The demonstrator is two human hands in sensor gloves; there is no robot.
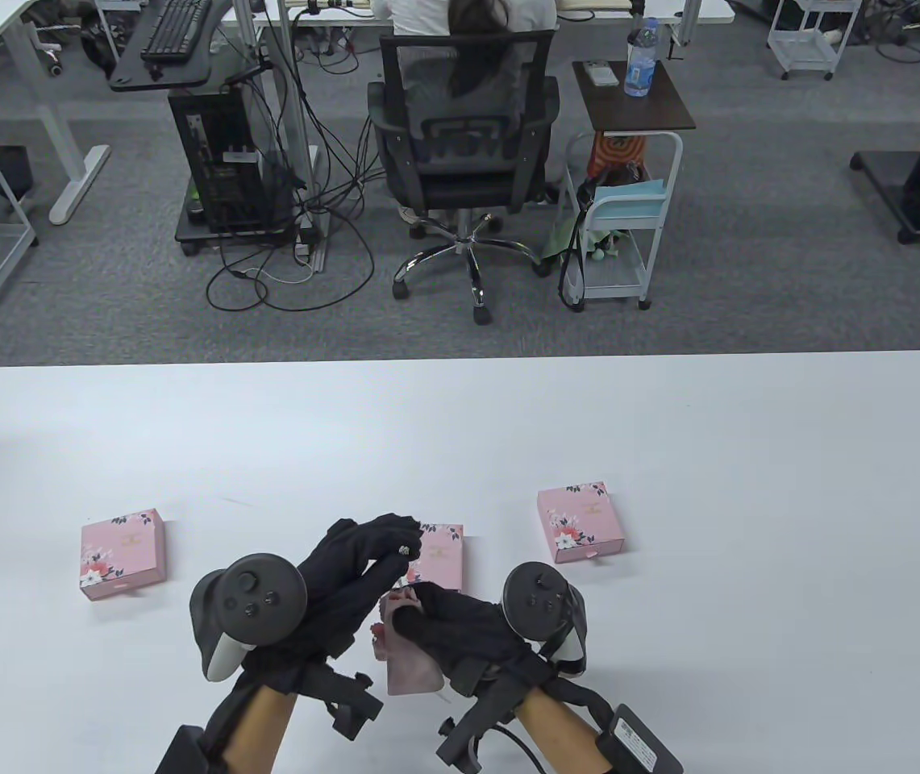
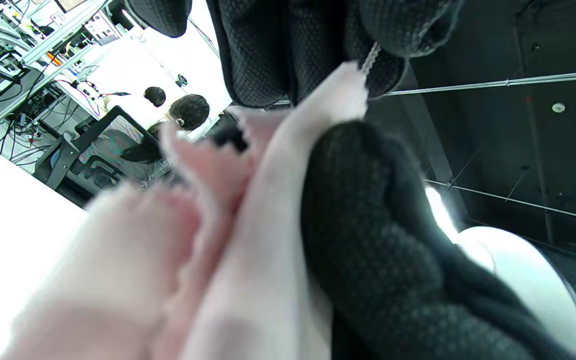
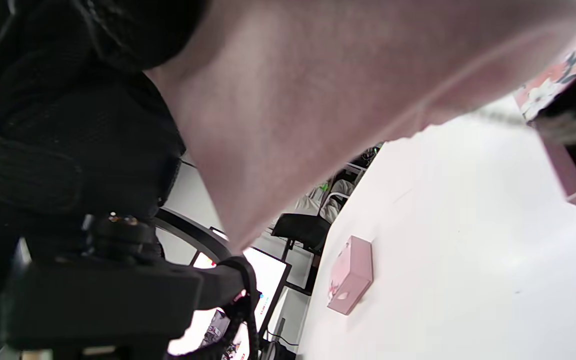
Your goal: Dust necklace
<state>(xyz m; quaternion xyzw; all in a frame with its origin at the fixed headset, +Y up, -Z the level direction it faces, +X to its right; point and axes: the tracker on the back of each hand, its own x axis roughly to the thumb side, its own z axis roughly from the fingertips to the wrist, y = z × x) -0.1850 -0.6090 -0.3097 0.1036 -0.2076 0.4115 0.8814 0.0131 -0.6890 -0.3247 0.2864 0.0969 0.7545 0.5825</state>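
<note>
Hands bunched at near edge

Table (image 1: 460,427) wide and white beyond. Left hand (image 1: 355,564) pinches necklace (image 1: 405,551), a thin metal chain, above the middle pink box (image 1: 445,556). Right hand (image 1: 460,629) grips soft pink cloth (image 1: 411,665) against it.

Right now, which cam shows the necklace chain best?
Left wrist view: the chain is sharp where the left hand pinches it above the pink cloth. The table view shows only a glint at the fingers; the right wrist view shows a blurred streak.
</note>
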